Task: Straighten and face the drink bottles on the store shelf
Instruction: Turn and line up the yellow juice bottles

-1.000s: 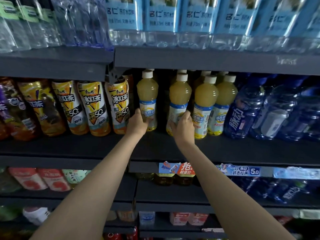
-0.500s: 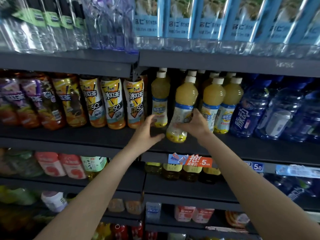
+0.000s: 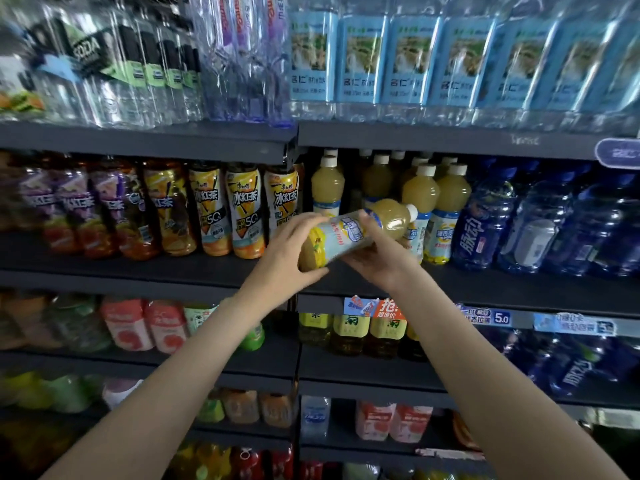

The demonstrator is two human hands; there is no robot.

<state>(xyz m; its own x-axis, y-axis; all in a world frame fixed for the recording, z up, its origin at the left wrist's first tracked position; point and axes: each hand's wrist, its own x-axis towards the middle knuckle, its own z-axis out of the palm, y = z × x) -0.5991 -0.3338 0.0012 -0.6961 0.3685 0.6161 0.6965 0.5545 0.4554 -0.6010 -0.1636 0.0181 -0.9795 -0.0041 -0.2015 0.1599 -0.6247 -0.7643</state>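
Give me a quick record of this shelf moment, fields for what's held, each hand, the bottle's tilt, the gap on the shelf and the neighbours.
held item: yellow juice bottle, white cap, off the shelf
bottle tilt: nearly on its side, cap to the right and slightly up
left hand: grips the bottle's base end
right hand: grips the bottle from below, around its middle
shelf gap: front spot between standing juice bottles
left neighbours: iced tea bottles
right neighbours: blue bottles

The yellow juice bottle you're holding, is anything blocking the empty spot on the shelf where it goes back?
Nothing visible blocks it. Both the left hand and right hand hold the tilted juice bottle in front of the gap, which lies between two upright juice bottles; more stand deeper in that row.
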